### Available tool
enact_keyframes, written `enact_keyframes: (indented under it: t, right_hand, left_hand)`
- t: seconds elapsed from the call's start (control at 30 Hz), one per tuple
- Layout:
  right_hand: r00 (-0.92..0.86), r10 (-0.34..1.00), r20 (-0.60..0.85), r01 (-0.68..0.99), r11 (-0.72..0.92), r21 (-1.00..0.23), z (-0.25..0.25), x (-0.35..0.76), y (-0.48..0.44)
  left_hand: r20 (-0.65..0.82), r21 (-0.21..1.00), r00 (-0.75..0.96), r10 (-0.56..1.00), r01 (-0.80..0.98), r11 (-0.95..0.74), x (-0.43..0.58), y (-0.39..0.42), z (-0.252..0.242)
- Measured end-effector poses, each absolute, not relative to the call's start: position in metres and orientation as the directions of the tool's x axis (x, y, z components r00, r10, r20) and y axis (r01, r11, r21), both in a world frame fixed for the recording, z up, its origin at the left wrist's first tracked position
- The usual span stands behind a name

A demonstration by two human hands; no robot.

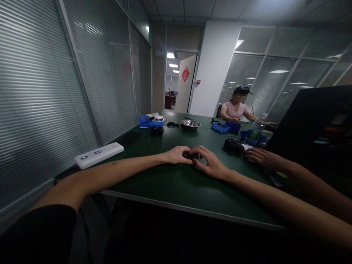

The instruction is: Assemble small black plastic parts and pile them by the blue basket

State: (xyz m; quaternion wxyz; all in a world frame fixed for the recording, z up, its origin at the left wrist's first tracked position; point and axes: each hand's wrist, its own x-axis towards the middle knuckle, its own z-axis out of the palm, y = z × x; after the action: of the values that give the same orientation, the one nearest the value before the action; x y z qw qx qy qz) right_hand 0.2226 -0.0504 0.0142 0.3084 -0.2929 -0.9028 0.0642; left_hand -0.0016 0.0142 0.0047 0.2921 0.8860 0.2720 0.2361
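Apparently, the left hand and right hand gripped 1 black part between them, at or just above the table; uneven pressure from either side could have let it slip free.

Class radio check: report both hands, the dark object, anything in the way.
Left hand and right hand: fingers around small dark object. Object: between them, details unclear. No obstruction seen; another person's hand apart, off right.

An office, by the look of it: glass partitions with venetian blinds, a tiled ceiling, a green worktop and, beyond the open door, a brown desk under bright panel lights.
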Motion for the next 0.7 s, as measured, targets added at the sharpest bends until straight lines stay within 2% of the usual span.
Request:
enact_keyframes:
  t: [0.17, 0.33, 0.37, 0.5, 0.6, 0.7]
  right_hand:
    - [-0.629, 0.537, 0.562, 0.457, 0.84, -0.291, 0.016, 0.221, -0.054]
    - [-0.441, 0.601, 0.666, 0.595, 0.752, -0.284, 0.01, 0.227, -0.042]
    - [-0.424, 0.631, 0.65, 0.631, 0.72, -0.288, 0.007, 0.23, -0.037]
    - [-0.518, 0.735, 0.437, 0.723, 0.649, -0.235, -0.002, 0.236, -0.023]
    - [-0.53, 0.744, 0.407, 0.742, 0.639, -0.201, -0.004, 0.236, -0.023]
    - [-0.502, 0.775, 0.384, 0.784, 0.595, -0.177, -0.002, 0.234, -0.027]
  left_hand:
    - [0.275, 0.632, 0.739, 0.615, 0.343, -0.695, -0.001, 0.015, 0.003]
    - [0.295, 0.593, 0.711, 0.639, 0.388, -0.706, -0.001, 0.013, 0.003]
    - [0.302, 0.569, 0.689, 0.659, 0.424, -0.705, -0.001, 0.013, 0.004]
    - [0.326, 0.435, 0.598, 0.732, 0.592, -0.678, 0.0, 0.012, 0.003]
    - [0.347, 0.284, 0.601, 0.72, 0.664, -0.692, 0.001, 0.013, -0.002]
    - [0.303, 0.232, 0.607, 0.735, 0.701, -0.675, 0.002, 0.015, -0.007]
